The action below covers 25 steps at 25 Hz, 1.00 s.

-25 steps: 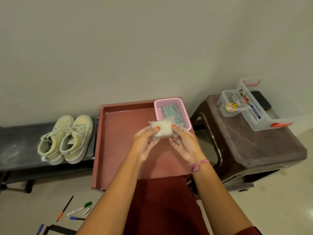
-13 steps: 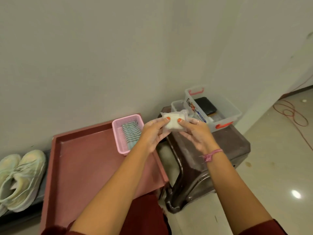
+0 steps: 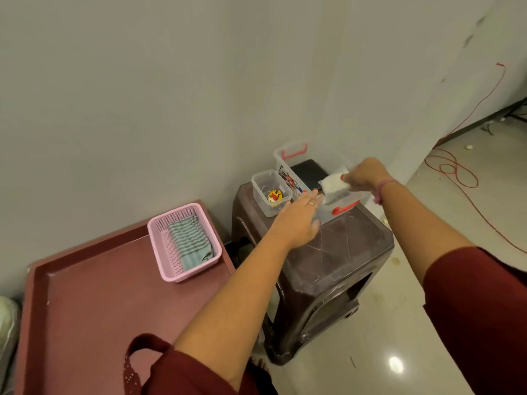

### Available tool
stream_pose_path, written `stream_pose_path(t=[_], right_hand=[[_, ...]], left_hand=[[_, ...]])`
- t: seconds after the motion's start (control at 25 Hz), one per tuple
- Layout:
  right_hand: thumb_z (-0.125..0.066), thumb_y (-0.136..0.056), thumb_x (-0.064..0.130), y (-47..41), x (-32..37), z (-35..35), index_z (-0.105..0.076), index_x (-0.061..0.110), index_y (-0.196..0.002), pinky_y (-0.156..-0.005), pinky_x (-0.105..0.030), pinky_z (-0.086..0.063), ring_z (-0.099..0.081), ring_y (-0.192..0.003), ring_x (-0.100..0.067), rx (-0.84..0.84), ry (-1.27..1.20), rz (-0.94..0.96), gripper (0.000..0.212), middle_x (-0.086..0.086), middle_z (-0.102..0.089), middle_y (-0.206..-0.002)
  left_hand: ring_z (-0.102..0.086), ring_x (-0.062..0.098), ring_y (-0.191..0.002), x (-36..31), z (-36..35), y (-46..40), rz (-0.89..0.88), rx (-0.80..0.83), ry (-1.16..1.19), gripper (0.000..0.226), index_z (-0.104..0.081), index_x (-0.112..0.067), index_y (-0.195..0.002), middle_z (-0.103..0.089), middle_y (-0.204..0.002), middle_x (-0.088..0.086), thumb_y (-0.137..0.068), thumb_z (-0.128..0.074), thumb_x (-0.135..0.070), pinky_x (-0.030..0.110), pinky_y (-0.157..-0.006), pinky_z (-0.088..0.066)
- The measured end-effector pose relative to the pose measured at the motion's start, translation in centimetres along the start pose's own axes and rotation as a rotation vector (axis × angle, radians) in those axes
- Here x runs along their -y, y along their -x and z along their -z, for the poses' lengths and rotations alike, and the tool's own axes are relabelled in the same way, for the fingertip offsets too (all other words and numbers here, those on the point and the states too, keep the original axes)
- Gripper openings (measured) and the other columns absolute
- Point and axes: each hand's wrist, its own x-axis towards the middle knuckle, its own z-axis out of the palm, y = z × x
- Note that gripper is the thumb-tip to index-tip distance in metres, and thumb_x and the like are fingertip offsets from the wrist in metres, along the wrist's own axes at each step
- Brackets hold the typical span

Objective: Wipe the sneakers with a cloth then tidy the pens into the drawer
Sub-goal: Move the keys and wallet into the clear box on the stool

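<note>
Plain grey wall, glossy tiled floor (image 3: 370,352) with red cable (image 3: 456,172); 1 dark brown plastic stool (image 3: 328,266) beside 1 maroon tray table (image 3: 99,309); 2 clear tubs (image 3: 271,195) on stool, sticker writing unreadable; 1 pink basket (image 3: 159,246) holds 1 striped cloth (image 3: 189,243); right hand (image 3: 366,173) pinches white packet (image 3: 333,185) over larger tub; left hand (image 3: 299,220) loose, fingers spread, grasping nothing; sneaker edge (image 3: 7,312) far left.

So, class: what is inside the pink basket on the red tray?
The pink basket holds a folded cloth with grey and pale blue stripes, lying along its right side. The mesh floor shows bare on the left. Anything beneath the cloth is covered, so it cannot be seen.
</note>
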Motion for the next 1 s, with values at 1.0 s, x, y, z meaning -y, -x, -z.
stream_pose_path(t=[1.0], right_hand=[[-0.059, -0.089, 0.019, -1.0, 3.7, -1.7, -0.059, 0.002, -0.072, -0.069, -0.032, -0.051, -0.059, -0.070, -0.027, -0.100, 0.355, 0.190, 0.023, -0.013, -0.061, -0.074]], left_hand=[[-0.031, 0.017, -0.143, 2.9, -0.9, 0.9, 0.025, -0.107, 0.060, 0.057, -0.032, -0.021, -0.149, -0.030, -0.157, -0.002, -0.097, -0.053, -0.028, 0.039, -0.118, -0.028]])
